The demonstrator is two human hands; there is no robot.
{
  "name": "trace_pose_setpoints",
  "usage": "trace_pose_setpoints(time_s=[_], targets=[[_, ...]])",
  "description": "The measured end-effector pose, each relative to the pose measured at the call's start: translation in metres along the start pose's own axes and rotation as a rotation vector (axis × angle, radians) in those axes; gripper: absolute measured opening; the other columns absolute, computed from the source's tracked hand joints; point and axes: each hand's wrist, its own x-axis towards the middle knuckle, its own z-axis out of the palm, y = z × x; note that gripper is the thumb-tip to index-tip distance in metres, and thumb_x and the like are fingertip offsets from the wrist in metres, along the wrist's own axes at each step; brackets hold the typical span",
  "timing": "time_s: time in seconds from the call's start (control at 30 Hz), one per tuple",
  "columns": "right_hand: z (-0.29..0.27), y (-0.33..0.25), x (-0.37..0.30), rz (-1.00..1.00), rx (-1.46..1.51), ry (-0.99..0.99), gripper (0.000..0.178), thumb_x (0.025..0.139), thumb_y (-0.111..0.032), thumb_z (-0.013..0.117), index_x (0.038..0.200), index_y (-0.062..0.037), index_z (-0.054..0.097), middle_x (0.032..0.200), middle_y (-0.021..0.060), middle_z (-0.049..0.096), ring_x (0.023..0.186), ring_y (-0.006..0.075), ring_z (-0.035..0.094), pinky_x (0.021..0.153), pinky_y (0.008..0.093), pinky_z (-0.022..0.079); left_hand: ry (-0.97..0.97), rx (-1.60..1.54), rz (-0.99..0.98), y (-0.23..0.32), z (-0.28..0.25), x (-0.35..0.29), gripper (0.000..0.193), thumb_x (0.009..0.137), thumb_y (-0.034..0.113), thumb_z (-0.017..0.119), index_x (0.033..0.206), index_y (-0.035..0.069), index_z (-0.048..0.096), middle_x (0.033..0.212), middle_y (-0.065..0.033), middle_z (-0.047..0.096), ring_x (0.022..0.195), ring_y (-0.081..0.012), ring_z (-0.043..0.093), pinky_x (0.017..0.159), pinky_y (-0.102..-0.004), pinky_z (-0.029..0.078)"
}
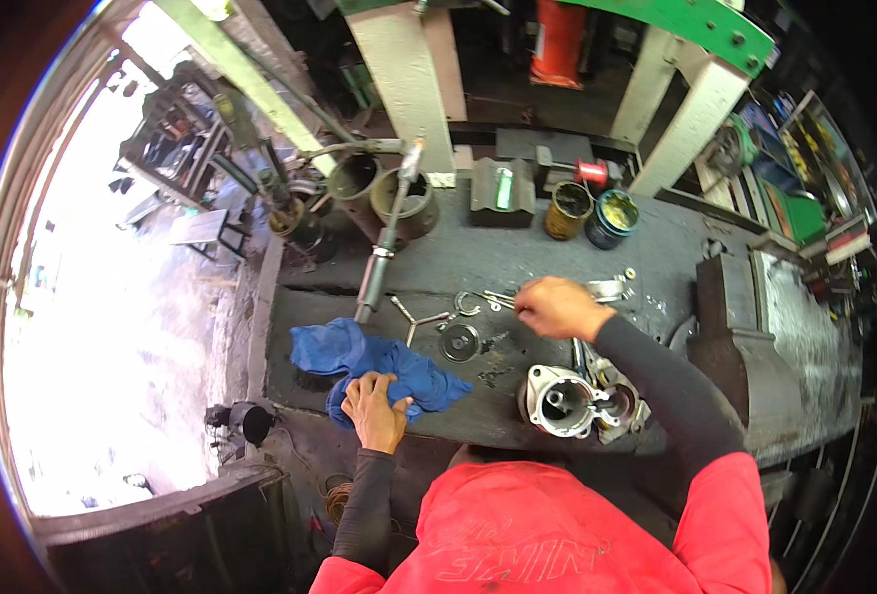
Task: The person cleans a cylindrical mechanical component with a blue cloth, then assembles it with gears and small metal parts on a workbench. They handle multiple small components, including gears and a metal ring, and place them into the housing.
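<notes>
My left hand (374,408) presses on a crumpled blue cloth (427,376) near the bench's front edge, its fingers curled into the fabric. Over the middle of the bench my right hand (560,307) is closed, knuckles up. Slim metal pieces (499,298) lie by its fingertips; whatever sits inside its grip is hidden. Between the hands are a dark round disc (459,344), a three-armed metal piece (414,320) and a curved metal clip (468,303). Below my right forearm rests a silver metal housing (557,401) with a round opening facing up.
A long metal rod-like tool (377,267) leans across toward the cloth. Behind it stand metal pots (406,206), an angled metal block (501,193) and two open cans (567,212). A heavy dark metal block (745,356) occupies the right side. Painted posts (404,84) rise behind.
</notes>
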Motion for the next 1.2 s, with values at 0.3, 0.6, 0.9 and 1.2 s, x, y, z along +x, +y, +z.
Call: trace_pose_setpoints(time_s=[0.3,0.6,0.9,1.2], targets=[[0.058,-0.037,0.124,-0.177,-0.354,-0.189,0.023,0.084,-0.015,0.074,0.105,-0.0059,0.075,0.101,0.021,0.078,0.095,0.0408,0.078,0.08,0.0525,0.062,0.777,-1.853,-0.428,-0.096,-0.082,-0.064,0.044,0.104,0.024,0.064,0.144,0.005,0.064,0.131,-0.0108,0.071,0.111,-0.0255,0.071,0.093,-0.0374,0.056],[0.087,-0.029,0.114,-0.183,-0.296,-0.118,0.029,0.086,-0.009,0.068,0.114,-0.0046,0.061,0.095,0.0232,0.075,0.09,0.0464,0.075,0.079,0.0555,0.06,0.702,-2.053,-0.3,-0.079,-0.081,-0.064,0.037,0.101,0.029,0.063,0.129,0.006,0.065,0.118,-0.0125,0.07,0.106,-0.0289,0.07,0.093,-0.0408,0.055],[-0.003,-0.178,0.033,-0.529,-0.099,0.038,0.026,0.087,-0.011,0.068,0.112,-0.0092,0.062,0.097,0.0139,0.072,0.092,0.0357,0.072,0.078,0.0503,0.056,0.432,-0.692,-0.217,-0.028,-0.09,-0.054,0.032,0.098,0.035,0.063,0.115,0.008,0.066,0.104,-0.0143,0.069,0.101,-0.0323,0.068,0.094,-0.0442,0.053],[0.05,-0.244,0.023,-0.492,0.305,0.303,0.049,0.083,0.006,0.073,0.129,-0.0084,0.066,0.137,0.0164,0.069,0.122,0.04,0.066,0.108,0.0449,0.051,0.378,-1.248,-0.332,-0.028,-0.073,-0.055,0.016,0.104,0.02,0.056,0.099,0.006,0.061,0.09,-0.0104,0.068,0.085,-0.0293,0.068,0.081,-0.0411,0.052]])
